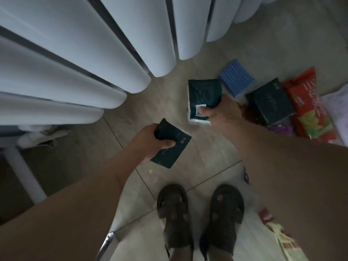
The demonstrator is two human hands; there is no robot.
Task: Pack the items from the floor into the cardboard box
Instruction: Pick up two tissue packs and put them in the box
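Observation:
My left hand (pixel 150 139) grips a dark green tissue pack (pixel 173 147) above the tiled floor, thumb on top. My right hand (pixel 220 112) holds a second dark green tissue pack (pixel 204 97) with a white barcode label, thumb pressed on the label. On the floor to the right lie a blue tissue pack (pixel 236 79), another dark green pack (pixel 270 101) and a red snack bag (pixel 308 106). No cardboard box is in view.
A white radiator (pixel 84 59) fills the upper left, with a white pipe (pixel 24 174) below it. My sandalled feet (pixel 199 217) stand at the bottom centre. More bags lie at the lower right (pixel 282 240) and a pale bag (pixel 337 108) at the right edge.

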